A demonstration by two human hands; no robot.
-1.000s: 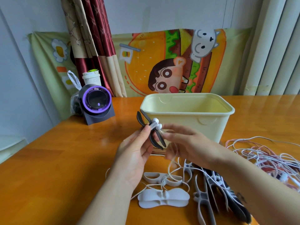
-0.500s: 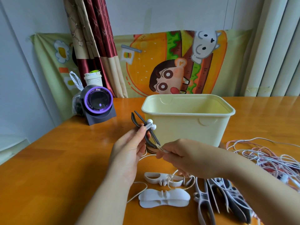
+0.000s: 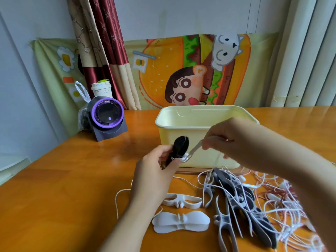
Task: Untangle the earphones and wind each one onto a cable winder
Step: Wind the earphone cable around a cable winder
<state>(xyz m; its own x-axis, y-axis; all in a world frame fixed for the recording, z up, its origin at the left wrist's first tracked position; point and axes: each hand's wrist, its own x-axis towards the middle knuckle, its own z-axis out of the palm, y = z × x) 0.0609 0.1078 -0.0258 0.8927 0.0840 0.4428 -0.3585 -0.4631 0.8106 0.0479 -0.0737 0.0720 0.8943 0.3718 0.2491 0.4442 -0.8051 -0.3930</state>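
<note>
The left hand (image 3: 154,171) grips a black winder (image 3: 179,148) upright, an earbud (image 3: 185,158) pinned at its waist. Just to its right, the right hand (image 3: 234,140) pinches the white cord (image 3: 195,149) taut. To wind well, I'd keep that tension steady and lay each turn snug in the waist. The remaining tangle (image 3: 283,200) and spare winders (image 3: 181,222) lie below the hands, the tub (image 3: 205,122) behind them.

Surface (image 3: 72,188) orange-brown wood grain. Bin (image 3: 200,122) pale cream-yellow. Held winder (image 3: 180,146) black; loose winders (image 3: 181,222) white and grey. Cable tangle (image 3: 291,200) white with pinkish-red strands. Fan (image 3: 107,115) dark grey, purple ring. Curtain (image 3: 101,42) maroon and beige, patterned.
</note>
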